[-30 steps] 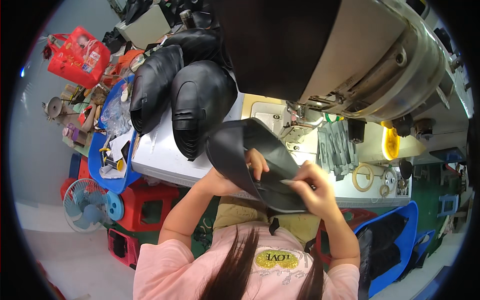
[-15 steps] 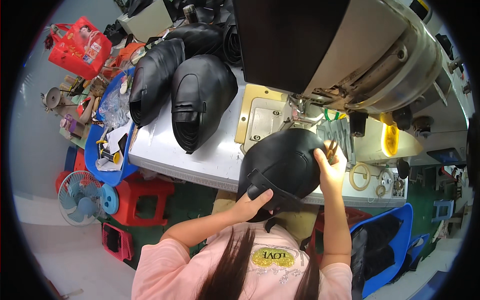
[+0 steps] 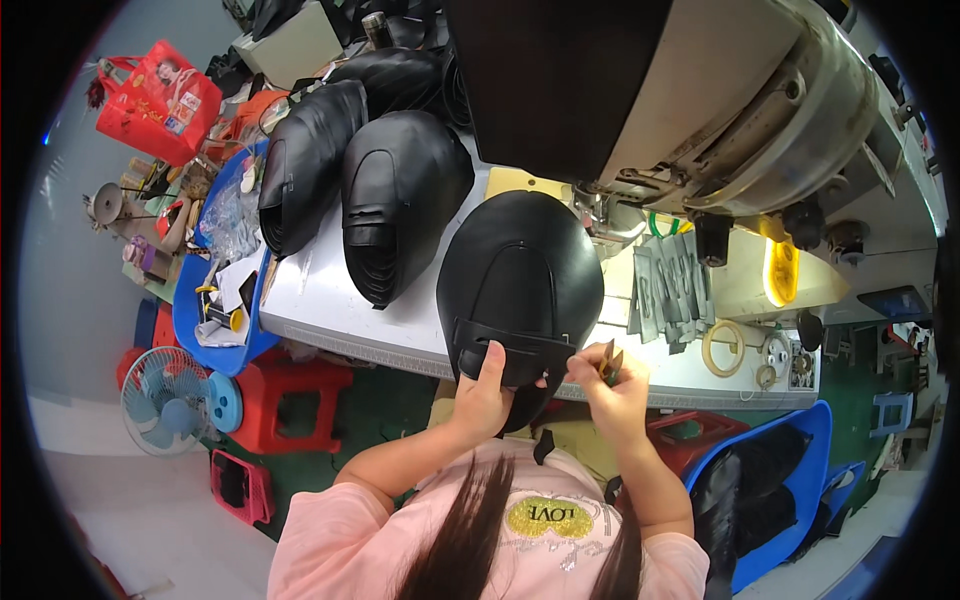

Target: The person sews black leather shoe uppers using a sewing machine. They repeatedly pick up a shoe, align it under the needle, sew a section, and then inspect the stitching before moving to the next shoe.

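Observation:
My left hand (image 3: pixel 487 398) grips the lower part of a black shoe upper (image 3: pixel 525 260), thumb lying over its strap. The upper is held up with its rounded toe end away from me, in front of the sewing machine. At the strap's right end, my right hand (image 3: pixel 615 395) is closed, with a small pair of thread snips (image 3: pixel 611 362) in its palm, tips pointing up. Thumb and forefinger come together at the edge of the strap; whether they pinch a thread there is too small to see.
A large sewing machine (image 3: pixel 740 110) rises over the table's right side. Nested stacks of black shoe uppers (image 3: pixel 400 200) stand at left on the white table (image 3: pixel 330 300). Grey strips (image 3: pixel 670 290) lie right. Blue bins (image 3: pixel 815 470) flank the table; a red stool (image 3: pixel 290 400) and fan (image 3: pixel 165 400) stand left.
The shoe upper has turned to face me squarely and shifted left. My right hand has come down from its right upper edge to the strap's end, still holding the snips.

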The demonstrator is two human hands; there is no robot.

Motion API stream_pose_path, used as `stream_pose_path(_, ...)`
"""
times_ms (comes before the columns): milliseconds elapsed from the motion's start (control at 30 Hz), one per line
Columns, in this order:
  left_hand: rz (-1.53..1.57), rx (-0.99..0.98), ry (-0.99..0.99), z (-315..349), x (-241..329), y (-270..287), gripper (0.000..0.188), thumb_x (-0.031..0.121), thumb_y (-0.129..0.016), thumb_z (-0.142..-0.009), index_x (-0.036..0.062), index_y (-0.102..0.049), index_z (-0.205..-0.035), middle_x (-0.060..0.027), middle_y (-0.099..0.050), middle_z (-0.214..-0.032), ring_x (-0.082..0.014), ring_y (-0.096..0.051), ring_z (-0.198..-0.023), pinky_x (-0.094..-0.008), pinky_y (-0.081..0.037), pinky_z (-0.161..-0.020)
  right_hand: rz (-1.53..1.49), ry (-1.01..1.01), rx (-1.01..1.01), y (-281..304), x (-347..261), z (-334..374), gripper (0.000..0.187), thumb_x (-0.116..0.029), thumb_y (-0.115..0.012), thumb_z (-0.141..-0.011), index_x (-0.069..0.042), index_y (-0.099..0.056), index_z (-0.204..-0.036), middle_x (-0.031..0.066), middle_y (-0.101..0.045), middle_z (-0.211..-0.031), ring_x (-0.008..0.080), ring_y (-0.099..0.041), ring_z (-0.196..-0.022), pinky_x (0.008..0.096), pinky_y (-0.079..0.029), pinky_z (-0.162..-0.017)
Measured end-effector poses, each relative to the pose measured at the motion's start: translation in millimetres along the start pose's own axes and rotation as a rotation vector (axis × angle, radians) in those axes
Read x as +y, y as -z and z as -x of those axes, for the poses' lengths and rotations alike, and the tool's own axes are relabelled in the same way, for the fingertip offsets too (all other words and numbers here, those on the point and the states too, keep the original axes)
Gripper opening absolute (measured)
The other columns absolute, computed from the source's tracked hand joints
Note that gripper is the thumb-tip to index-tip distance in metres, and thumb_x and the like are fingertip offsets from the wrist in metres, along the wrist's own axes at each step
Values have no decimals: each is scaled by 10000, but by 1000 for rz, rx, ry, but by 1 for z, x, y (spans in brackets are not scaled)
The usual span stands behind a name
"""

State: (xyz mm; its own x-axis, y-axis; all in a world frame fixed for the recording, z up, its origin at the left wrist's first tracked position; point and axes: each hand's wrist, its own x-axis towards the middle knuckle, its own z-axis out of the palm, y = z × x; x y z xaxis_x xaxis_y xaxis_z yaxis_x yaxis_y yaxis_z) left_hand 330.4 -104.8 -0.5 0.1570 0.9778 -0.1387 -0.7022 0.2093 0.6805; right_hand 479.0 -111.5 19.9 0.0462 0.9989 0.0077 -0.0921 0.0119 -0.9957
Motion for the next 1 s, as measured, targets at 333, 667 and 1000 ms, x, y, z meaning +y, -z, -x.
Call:
stream_pose_path(333, -22, -4, 48, -3, -5, 6, 357, 334, -374, -919, 24, -432, -1086, -120, -569, -939, -194, -572, -747, -315, -474, -687, -2, -83, 89, -5, 5, 2, 66, -32, -592, -789, 7, -581, -737, 5, -552, -593, 24, -469, -521, 159, -355, -469)
stream_pose_path(667, 12, -30, 91, -5, 0, -2, 356, 317, -349, -928, 16, -429, -1099, -119, -571, -927, -188, -564, -723, -309, -477, -664, 173, 10, 228, -1, 13, 0, 285, -34, -668, -699, -19, -528, -947, -8, -542, -754, 30, -368, -560, 158, -338, -530)
stream_pose_path(1000, 102, -27, 382, -3, -6, 8, 474, 425, -379, -892, 69, -369, -1205, -101, -530, -1087, -216, -549, -925, -337, -467, -704, -576, -299, -70, 12, 4, -15, 488, 5, -689, -630, 20, -495, -1078, 84, -585, -966, 152, -572, -853, 273, -459, -778)
